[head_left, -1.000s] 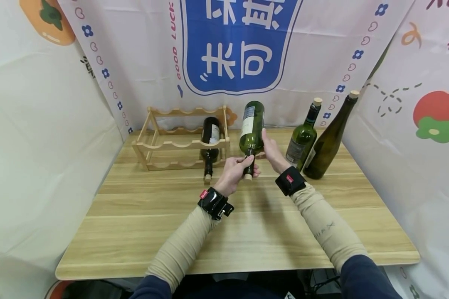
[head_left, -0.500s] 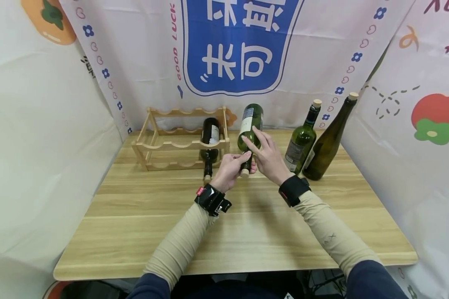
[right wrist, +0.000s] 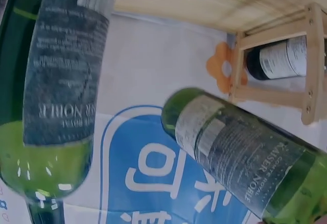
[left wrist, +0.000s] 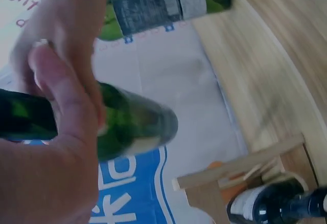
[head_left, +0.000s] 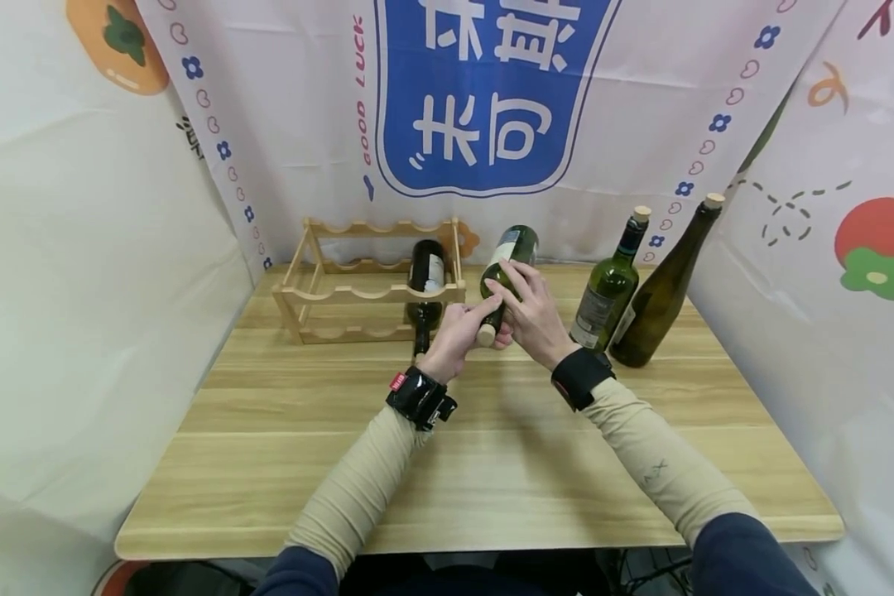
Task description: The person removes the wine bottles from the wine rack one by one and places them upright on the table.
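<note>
From my head view, both hands cover the neck and shoulder of the held bottle [head_left: 511,252], so I can't read the grip. At ten o'clock of it, the racked bottle [head_left: 426,273] is half hidden behind the rack [head_left: 358,291] rail. My left wrist view is blurred, the left hand [left wrist: 56,127] cut off. In the right wrist view, both labels run past the edges.

The green bottle [head_left: 508,263] is shiny glass with a paper label and a cork. The rack [head_left: 358,285] and the table [head_left: 492,463] are smooth, pale wood. The backdrop [head_left: 298,124] is soft cloth.
</note>
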`<state>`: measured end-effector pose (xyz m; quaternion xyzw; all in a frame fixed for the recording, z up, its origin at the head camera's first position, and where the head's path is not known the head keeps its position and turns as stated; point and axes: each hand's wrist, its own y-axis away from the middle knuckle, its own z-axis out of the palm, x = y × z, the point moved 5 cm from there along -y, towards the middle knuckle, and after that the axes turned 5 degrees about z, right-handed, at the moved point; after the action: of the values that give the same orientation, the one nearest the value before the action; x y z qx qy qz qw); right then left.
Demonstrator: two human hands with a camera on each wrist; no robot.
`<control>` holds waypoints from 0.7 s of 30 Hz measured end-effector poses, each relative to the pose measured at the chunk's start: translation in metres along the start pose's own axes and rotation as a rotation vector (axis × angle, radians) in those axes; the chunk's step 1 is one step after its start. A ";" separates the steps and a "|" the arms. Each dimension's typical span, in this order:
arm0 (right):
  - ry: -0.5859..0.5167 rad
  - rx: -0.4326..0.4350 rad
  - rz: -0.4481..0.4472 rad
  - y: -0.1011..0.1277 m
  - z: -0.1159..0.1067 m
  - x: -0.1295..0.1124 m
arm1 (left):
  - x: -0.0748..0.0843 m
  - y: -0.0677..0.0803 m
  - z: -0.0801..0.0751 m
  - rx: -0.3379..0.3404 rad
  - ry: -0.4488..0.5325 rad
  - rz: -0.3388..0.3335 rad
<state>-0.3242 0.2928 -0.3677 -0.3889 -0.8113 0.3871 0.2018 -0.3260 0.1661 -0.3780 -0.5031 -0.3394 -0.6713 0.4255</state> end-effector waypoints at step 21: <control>-0.346 0.108 0.296 -0.029 -0.059 0.006 | -0.022 -0.063 0.000 0.016 -0.606 0.398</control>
<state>-0.3039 0.3137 -0.3081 -0.4203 -0.7460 0.5162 0.0211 -0.3801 0.1969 -0.4012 -0.7322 -0.3509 -0.3930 0.4315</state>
